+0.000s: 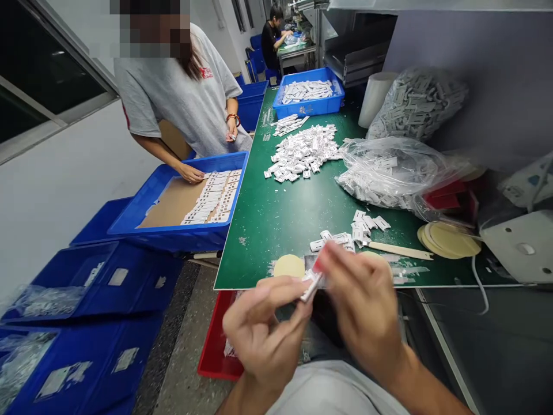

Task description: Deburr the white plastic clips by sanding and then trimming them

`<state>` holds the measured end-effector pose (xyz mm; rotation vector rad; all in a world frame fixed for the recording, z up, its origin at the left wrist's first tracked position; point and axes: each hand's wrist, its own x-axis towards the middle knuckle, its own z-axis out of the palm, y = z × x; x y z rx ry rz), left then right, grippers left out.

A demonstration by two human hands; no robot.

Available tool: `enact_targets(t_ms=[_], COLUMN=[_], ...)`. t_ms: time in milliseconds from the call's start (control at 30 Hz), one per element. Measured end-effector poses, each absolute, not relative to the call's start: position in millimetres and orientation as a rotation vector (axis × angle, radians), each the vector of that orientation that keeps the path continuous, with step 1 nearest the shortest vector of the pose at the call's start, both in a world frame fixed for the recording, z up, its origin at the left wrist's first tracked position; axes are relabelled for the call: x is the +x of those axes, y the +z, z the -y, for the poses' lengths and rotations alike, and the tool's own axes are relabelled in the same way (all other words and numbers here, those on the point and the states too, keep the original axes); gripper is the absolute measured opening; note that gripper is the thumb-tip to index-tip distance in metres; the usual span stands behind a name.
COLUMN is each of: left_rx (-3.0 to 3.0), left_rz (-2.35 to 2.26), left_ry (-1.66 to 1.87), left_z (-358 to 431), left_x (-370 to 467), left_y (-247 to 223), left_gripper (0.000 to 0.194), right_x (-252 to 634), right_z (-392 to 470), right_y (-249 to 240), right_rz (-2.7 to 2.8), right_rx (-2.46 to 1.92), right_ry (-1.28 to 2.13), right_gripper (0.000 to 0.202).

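My left hand (270, 325) pinches a small white plastic part (311, 286) between thumb and forefinger, just off the table's front edge. Close beside it, my right hand (365, 305) is blurred by motion, its fingers closed around a small red piece (320, 259) that meets the far end of the part. What the red piece is, I cannot make out. Several similar white parts (341, 239) lie loose on the green table (285, 213) just beyond my hands. A round yellowish disc (289, 266) rests near the table edge, left of my fingers.
A heap of white parts (305, 150) and a blue tray (309, 106) stand farther back. Plastic bags (389, 173) of parts, a wooden stick (401, 250) and stacked discs (449, 239) are at right. At left, a person (185, 109) reaches into another blue tray (177, 233); a red bin (216, 351) is below.
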<state>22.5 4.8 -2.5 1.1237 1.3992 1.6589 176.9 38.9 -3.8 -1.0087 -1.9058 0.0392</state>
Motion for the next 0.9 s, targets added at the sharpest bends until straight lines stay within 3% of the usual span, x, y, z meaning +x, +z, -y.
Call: enact_targets(t_ms=[100,233,400,467,533,667,800,900], left_rx=[0.978,0.337,-0.015,-0.088,-0.097,0.062,0.240,0.400], left_rz=[-1.289,-0.953,-0.800,-0.796,-0.784,-0.745,-0.769,-0.867], left_ry=[1.794,1.360,1.072,1.008,0.998,1.047,0.989,1.082], left_z=[-15,-23,-15,-12,-11,-10,-11,-13], left_x=[23,22,26,28,29,27,22,16], left_y=[6,14,15,15,16,17,18,18], left_gripper=[0.042,0.037,0.034,0.040,0.039,0.024,0.026,0.025], right_x=[184,189,196,198,201,208,215,219], right_z=[-37,-32,-46,-49,-51,-54,-49,-47], right_y=[-3,-12,-25,-27,-27,-22,-14,-7], right_rz=[1.698,1.891,1.875,1.939,2.026,1.893,2.076,1.907], right_rx=[-1.216,-0.765,-0.888,-0.734,-0.601,-0.928,-0.560,-0.970], right_ry=[0.013,-0.153,-0.215,-0.296,-0.331,-0.175,-0.172,0.065], right_gripper=[0.057,0.060,0.059,0.046,0.032,0.050,0.035,0.036])
